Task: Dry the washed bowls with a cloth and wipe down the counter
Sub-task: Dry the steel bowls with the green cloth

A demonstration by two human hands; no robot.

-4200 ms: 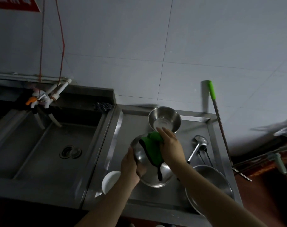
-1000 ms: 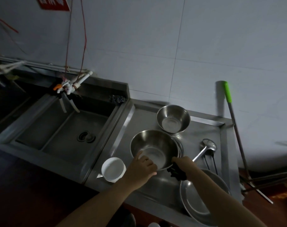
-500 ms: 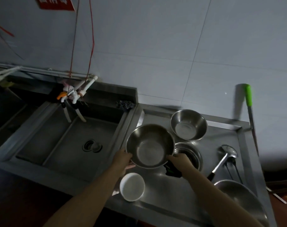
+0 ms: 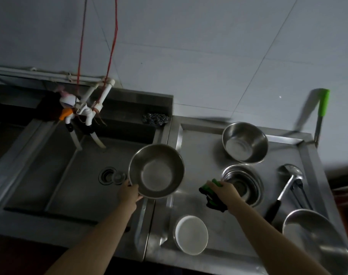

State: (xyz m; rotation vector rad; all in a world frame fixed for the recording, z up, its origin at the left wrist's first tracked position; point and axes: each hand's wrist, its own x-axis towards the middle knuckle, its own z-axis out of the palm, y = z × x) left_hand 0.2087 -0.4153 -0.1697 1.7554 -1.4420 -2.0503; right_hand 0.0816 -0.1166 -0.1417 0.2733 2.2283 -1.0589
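Steel bowl carried off the counter and out over the sink

The large steel bowl [image 4: 156, 171] has been lifted clear of the nested bowls [image 4: 242, 184] and is gripped at its near rim by the left hand [image 4: 129, 192], probably for tipping out water; the green cloth [image 4: 211, 194] is bunched in the closed right hand [image 4: 225, 192] above the counter [image 4: 198, 147], so drying is paused.

text: none legible | labels: none | numbers: none
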